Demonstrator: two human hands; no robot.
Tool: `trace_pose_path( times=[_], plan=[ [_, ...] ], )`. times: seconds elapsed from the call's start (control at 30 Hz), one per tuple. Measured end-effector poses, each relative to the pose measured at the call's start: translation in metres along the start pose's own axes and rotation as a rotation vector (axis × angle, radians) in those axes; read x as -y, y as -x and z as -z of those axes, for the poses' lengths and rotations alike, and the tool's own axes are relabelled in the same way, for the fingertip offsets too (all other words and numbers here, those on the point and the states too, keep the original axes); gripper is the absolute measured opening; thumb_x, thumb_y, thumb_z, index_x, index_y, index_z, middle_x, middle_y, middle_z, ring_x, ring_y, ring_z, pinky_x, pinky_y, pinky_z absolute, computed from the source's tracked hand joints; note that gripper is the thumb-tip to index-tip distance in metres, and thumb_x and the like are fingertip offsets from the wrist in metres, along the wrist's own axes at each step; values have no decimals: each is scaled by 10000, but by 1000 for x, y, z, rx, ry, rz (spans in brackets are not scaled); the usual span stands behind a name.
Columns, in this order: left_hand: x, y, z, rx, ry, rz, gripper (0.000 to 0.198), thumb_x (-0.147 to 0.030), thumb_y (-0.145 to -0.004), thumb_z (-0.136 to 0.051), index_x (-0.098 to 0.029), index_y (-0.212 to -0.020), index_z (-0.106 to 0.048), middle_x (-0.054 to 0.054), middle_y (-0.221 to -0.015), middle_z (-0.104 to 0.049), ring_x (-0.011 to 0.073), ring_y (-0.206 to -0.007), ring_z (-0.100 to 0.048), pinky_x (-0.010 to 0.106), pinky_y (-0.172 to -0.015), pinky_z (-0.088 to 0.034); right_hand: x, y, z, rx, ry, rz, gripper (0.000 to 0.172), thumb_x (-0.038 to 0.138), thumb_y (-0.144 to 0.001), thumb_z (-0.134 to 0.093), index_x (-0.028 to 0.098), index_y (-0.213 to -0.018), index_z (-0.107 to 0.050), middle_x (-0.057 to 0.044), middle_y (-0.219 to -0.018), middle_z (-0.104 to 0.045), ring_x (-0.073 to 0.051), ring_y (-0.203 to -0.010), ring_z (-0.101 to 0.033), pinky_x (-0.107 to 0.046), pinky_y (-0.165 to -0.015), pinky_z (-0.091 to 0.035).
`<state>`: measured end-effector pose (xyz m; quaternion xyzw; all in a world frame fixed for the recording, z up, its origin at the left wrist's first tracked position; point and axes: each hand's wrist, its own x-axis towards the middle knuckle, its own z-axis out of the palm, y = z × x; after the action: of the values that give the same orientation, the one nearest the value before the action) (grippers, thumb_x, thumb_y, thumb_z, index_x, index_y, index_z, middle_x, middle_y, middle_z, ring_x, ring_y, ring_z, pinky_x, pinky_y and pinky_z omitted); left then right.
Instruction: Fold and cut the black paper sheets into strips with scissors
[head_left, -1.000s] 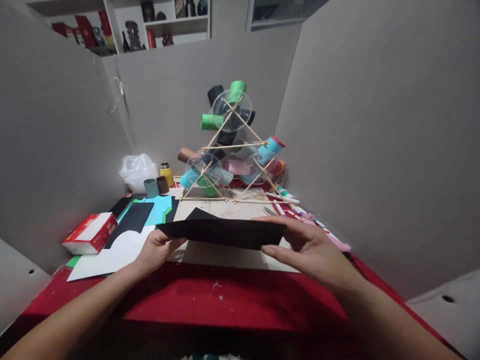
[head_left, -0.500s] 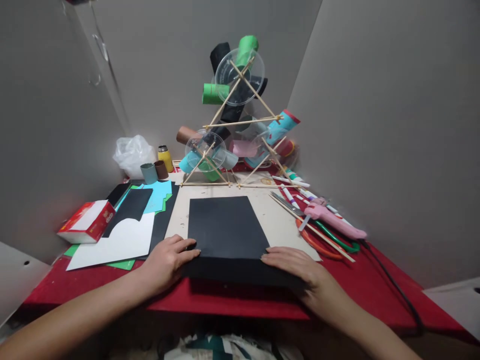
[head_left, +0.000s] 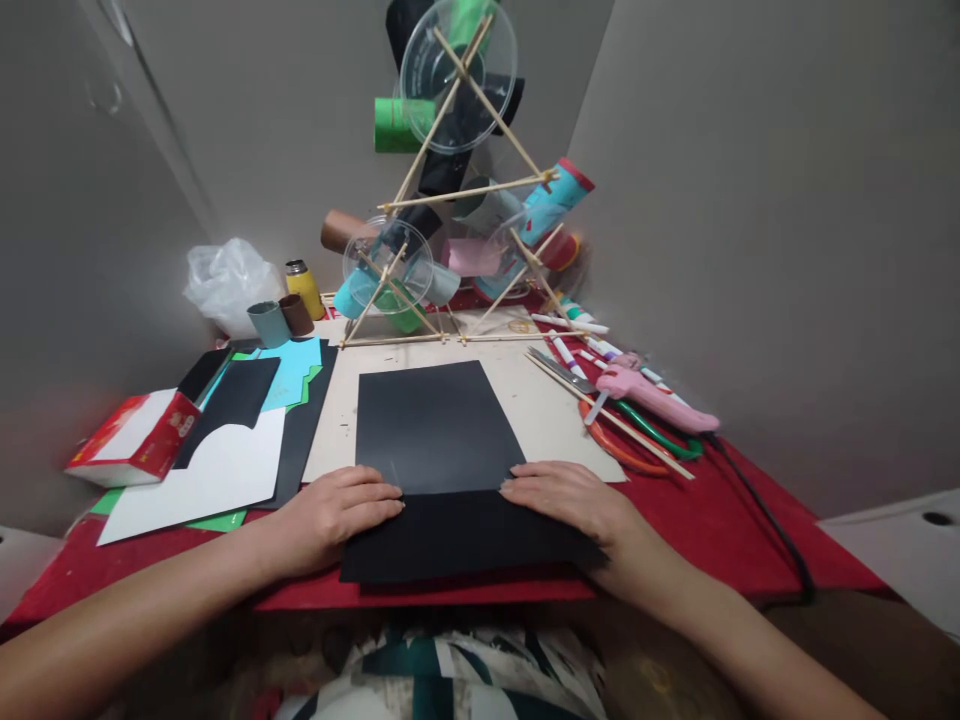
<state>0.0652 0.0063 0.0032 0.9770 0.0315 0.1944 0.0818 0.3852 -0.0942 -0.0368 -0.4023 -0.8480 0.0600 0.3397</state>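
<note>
2 hands, left hand (head_left: 337, 510) and right hand (head_left: 566, 498), flat open on black paper (head_left: 435, 430); stick model (head_left: 457, 190) top cut off.

From here I see a matte black rectangular paper sheet (head_left: 439, 430), a pale beige flat board (head_left: 547, 410) and a deep red cloth-covered worktop (head_left: 675, 520). The cut paper sheet (head_left: 210, 475) is white, the cardboard box (head_left: 131, 440) red and white, the plastic glue gun (head_left: 652, 395) pink, and the small bottle (head_left: 306, 290) yellow. The fabric (head_left: 435, 680) is patterned in teal and white.
</note>
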Motion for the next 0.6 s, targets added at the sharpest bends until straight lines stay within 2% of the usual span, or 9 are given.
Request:
trace_pose_path(
  times=[0.13,0.27,0.33,0.43,0.5,0.6],
  plan=[
    [5,1,-2,8,73,18,345,-135,-915,-417,-120,-1238,-540,160,-1093,-683,247,-985,-591,400,-811,-535,0,-3,2,14,-35,-27,448,59,-807,-510,230,-1219,-557,-76,-1080,-701,-223,-1062,-604,-396,-868,-493],
    [7,4,-6,-3,237,103,326,-140,-903,-458,-128,-1214,-555,153,-1061,-682,228,-935,-586,369,-766,-527,-1,-9,2,-37,-101,-95,356,80,-847,-508,240,-1144,-622,-54,-968,-727,-206,-942,-643,-361,-796,-525],
    [6,3,-9,-40,314,216,282,-135,-897,-485,-145,-1162,-582,119,-978,-692,192,-866,-589,320,-729,-515,1,-12,1,-71,-142,-196,290,108,-865,-518,242,-1076,-666,-45,-909,-729,-197,-890,-656,-335,-763,-540],
    [2,-2,-11,-70,366,475,160,-151,-911,-482,-159,-946,-638,51,-793,-656,139,-726,-569,260,-662,-483,6,-18,0,-103,-212,-418,178,202,-879,-552,240,-944,-714,-43,-864,-721,-194,-818,-671,-312,-726,-555],
    [-1,-7,-9,-62,380,637,169,-206,-917,-485,-156,-848,-631,31,-744,-623,130,-684,-559,255,-642,-473,8,-21,-2,-119,-252,-562,154,272,-872,-575,236,-888,-724,-47,-860,-726,-207,-785,-680,-324,-718,-561],
    [-5,-13,-5,-71,432,811,171,-272,-908,-502,-160,-916,-631,30,-810,-653,147,-738,-596,275,-687,-491,10,-26,-5,-157,-316,-702,174,332,-848,-605,222,-919,-721,-55,-914,-740,-242,-848,-686,-368,-793,-552]
  ],
)
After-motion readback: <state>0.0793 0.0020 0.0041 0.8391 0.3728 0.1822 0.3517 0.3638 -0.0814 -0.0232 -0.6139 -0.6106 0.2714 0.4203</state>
